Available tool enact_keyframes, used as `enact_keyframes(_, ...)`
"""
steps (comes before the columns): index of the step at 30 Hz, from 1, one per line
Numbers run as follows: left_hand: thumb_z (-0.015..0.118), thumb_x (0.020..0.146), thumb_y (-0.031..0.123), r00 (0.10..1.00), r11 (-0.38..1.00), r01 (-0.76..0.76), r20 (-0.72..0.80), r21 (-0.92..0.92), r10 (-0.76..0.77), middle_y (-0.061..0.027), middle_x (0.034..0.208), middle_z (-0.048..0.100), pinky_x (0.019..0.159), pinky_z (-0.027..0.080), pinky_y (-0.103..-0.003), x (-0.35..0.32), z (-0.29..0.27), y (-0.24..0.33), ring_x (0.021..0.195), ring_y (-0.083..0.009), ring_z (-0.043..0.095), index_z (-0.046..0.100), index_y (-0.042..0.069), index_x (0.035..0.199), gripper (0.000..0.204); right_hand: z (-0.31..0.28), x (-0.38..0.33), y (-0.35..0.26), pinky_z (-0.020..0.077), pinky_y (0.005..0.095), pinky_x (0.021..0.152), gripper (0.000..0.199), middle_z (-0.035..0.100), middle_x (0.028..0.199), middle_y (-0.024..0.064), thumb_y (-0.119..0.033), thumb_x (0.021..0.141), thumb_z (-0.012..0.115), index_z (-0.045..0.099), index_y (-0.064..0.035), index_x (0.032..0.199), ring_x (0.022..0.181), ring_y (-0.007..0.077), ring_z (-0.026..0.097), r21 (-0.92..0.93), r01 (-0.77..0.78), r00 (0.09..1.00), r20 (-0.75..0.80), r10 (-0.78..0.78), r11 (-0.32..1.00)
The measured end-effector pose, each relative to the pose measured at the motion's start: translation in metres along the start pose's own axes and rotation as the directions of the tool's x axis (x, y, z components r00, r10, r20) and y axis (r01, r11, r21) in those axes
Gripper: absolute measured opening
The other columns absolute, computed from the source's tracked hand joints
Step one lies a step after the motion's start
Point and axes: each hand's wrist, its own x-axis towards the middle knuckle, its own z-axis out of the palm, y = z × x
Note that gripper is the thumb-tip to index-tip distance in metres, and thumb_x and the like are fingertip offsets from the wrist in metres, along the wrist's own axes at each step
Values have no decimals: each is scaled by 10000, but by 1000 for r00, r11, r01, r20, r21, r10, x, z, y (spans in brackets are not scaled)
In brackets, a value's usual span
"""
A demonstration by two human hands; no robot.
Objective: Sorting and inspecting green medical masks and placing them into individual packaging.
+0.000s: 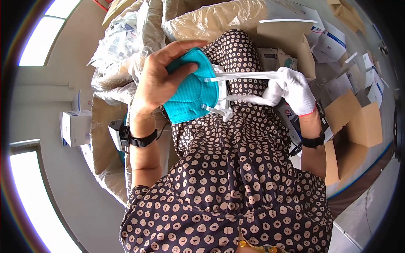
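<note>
My bare left hand point(157, 78) is closed on a teal cup-shaped face mask point(187, 99), its thumb lying across the outer shell. White elastic straps point(249, 76) run from the mask's edge to the right. Pulled out above my lap, they end in my right hand point(295, 90), which wears a white knitted glove and has its fingers closed round them. The upper strap is stretched nearly straight, while the lower one bends a little. Some white material point(225, 110) bunches along the mask's right edge; I cannot make out what it is.
A plastic-lined carton point(112, 139) stands at my left, and clear plastic covers another box point(215, 19) beyond my knees. An open cardboard box point(310, 55) holds small packets at the far right. Nearer is another open box point(354, 141). White cartons point(331, 42) lie scattered behind.
</note>
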Motion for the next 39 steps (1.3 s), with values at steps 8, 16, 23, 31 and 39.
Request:
enact_keyframes(8,603,832,-80,941,998,-37,-335,59,55,-48,1038,672,843,460,-222,-5,-43,-16,910,-84,595,615,30,1213,397,-6,-8,9,254,129,430,462,512,792,-39,-232,870,682,534,48,1206,528,-30,349,3,-50,998,-29,50,999)
enact_keyframes(16,597,844,-69,929,998,56,-368,31,-40,-26,955,657,802,463,-208,-29,-88,-24,853,-73,582,624,36,1212,384,-16,-18,-6,352,158,494,214,602,785,15,-142,939,562,630,9,1075,560,14,456,-290,-264,914,-380,142,920)
enact_keyframes(23,586,827,-89,969,996,79,-238,42,-67,-38,968,654,828,459,-223,-32,-78,-8,869,-78,581,603,11,1227,413,59,56,9,434,291,985,468,606,1225,122,-20,806,683,535,45,1245,1126,165,573,-629,312,940,97,-327,712)
enact_keyframes(31,581,809,-121,999,998,44,-4,42,-44,-81,1156,649,922,463,-265,-10,-39,14,999,-116,597,585,-7,1226,433,124,98,18,492,288,787,415,666,988,103,-280,915,637,579,42,1170,901,135,599,-164,62,886,463,22,984)
enact_keyframes(39,584,830,-110,983,992,-121,135,-45,126,-94,1258,605,968,445,-280,11,-12,-10,1110,-145,572,562,-5,1243,427,69,39,-35,446,292,577,237,613,692,98,-169,921,545,622,36,832,622,134,565,-633,39,969,214,126,773)
